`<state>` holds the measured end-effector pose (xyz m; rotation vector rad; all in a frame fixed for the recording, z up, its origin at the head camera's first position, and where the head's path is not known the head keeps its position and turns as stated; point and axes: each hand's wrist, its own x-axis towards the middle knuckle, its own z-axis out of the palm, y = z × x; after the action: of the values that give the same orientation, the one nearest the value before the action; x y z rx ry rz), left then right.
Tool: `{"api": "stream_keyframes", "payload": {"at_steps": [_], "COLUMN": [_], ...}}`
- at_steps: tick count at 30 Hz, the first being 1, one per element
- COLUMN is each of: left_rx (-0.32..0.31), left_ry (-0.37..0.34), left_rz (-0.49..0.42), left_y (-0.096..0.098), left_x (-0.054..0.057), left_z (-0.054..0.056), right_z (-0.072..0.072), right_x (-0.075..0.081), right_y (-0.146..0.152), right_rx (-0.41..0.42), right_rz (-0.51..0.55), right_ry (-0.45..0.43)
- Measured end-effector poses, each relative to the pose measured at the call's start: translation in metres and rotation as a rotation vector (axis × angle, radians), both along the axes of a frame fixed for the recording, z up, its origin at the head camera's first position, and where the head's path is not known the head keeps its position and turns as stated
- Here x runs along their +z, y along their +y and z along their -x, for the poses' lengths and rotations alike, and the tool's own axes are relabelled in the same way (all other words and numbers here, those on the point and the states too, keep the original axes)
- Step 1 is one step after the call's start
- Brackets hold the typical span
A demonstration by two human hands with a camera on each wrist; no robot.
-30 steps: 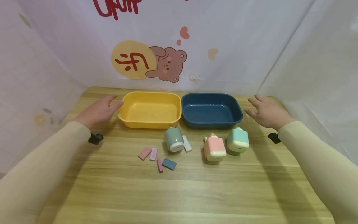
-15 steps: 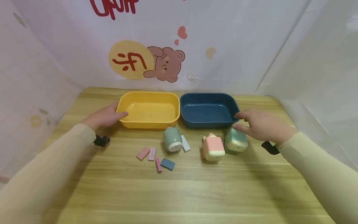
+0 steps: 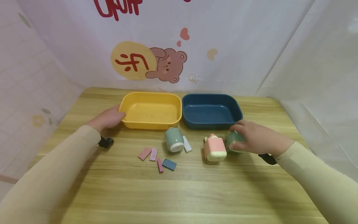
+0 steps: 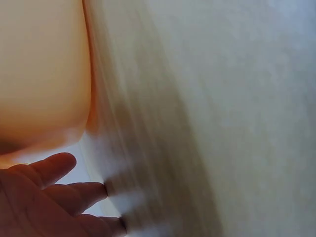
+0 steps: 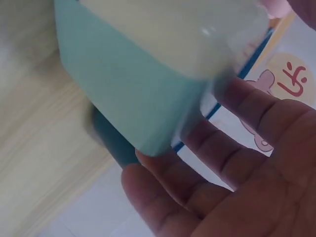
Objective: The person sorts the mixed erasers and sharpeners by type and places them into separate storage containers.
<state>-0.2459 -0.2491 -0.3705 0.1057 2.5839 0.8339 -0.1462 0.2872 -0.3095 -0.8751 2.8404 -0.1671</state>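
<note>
Right hand (image 3: 255, 137): fingers curl round a mint-and-cream box-shaped object (image 5: 118, 79) by the near right corner of the dark-blue rectangular plastic tray (image 3: 208, 126); wood-grained bench (image 3: 261, 109) extends rightward of it. Left hand (image 3: 109, 118): fingers loosely extended at the left edge of the adjoining yellow rectangular plastic tray (image 3: 151, 126).

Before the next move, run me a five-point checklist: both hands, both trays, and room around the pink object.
1. Right hand round the mint-and-cream object: ok, thumb on one side, fingers on the other.
2. Firmness of that grip: cannot tell; the pictures show placement, not pressure.
3. Left hand at the yellow tray: ok, at its left end; whether it presses the rim, cannot tell.
4. Trays upright: ok, yellow and blue tray sit side by side.
5. Room beside the pink-and-cream object: not ok; it stands close to the mint one and could get nudged.
</note>
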Motion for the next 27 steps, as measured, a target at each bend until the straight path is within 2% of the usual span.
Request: {"api": "stream_keyframes", "payload": {"at_steps": [6, 13, 22, 27], "left_rx": [0.006, 0.008, 0.024, 0.023], "left_ry": [0.010, 0.071, 0.095, 0.088], "left_rz": [0.025, 0.055, 0.047, 0.036], "left_y": [0.002, 0.004, 0.005, 0.006], "left_x": [0.000, -0.005, -0.006, -0.007], "left_z": [0.001, 0.003, 0.002, 0.002], "right_z": [0.000, 0.003, 0.007, 0.005], "right_x": [-0.012, -0.025, -0.031, -0.023], "right_y": [0.000, -0.003, 0.001, 0.002], "right_rx": [-0.015, -0.011, 0.030, 0.028], "right_rz": [-0.011, 0.007, 0.004, 0.003], "right_ry": [-0.011, -0.044, -0.013, 0.002]}}
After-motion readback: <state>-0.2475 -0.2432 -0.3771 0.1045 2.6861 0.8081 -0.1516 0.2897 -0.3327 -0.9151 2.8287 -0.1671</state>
